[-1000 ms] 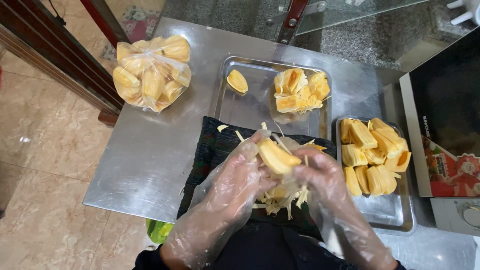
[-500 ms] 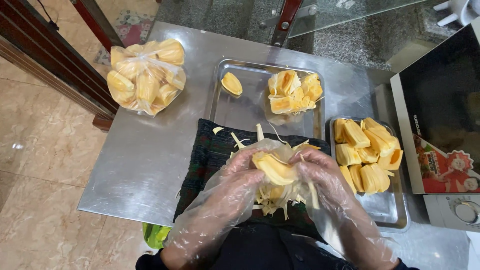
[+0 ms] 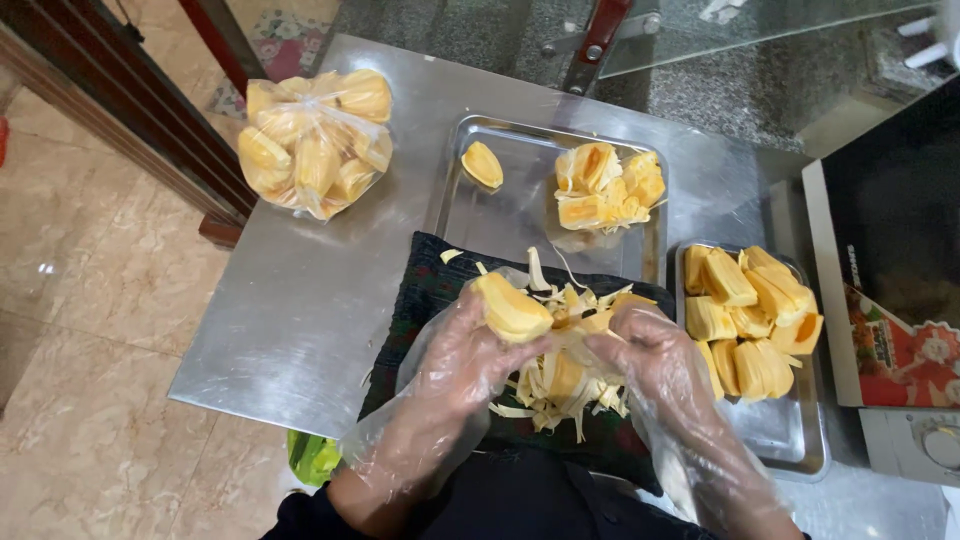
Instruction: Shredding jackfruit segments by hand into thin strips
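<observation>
Both hands wear thin, crinkled clear plastic gloves. Left hand (image 3: 455, 365) has its fingers (image 3: 500, 352) curled under and around a smooth, plump yellow jackfruit pod (image 3: 510, 308), lifting it just above the pile. Right hand (image 3: 650, 358) has fingers bent down and clenched into the fibrous chunk (image 3: 560, 375), a clump of pale stringy strands and yellow flesh; the pod sits at the chunk's upper left, touching it. Loose pale strips (image 3: 535, 270) scatter around it, flat and ribbon-like.

All this sits over a dark woven cloth (image 3: 425, 295), soft-looking with a faint plaid pattern, lying on the brushed steel surface (image 3: 300, 310), matte grey with dull reflections.

Behind the cloth: a shallow rectangular steel tray (image 3: 510, 215) with rounded corners, holding one lone pod (image 3: 482, 165) at left and a heap of ragged yellow pieces (image 3: 605, 185) at right. To the right, a second steel tray (image 3: 790, 440) filled with cleaned pods (image 3: 745, 310), glossy, blunt wedge shapes, packed close together.

Far left on the surface, well apart from the hands: a knotted clear plastic bag (image 3: 315, 140) stuffed with yellow pods, bulging and shiny.

Beige glossy floor tiles (image 3: 80, 300) at left. Something green (image 3: 315, 458) peeks out below the surface edge; can't tell what it is.
</observation>
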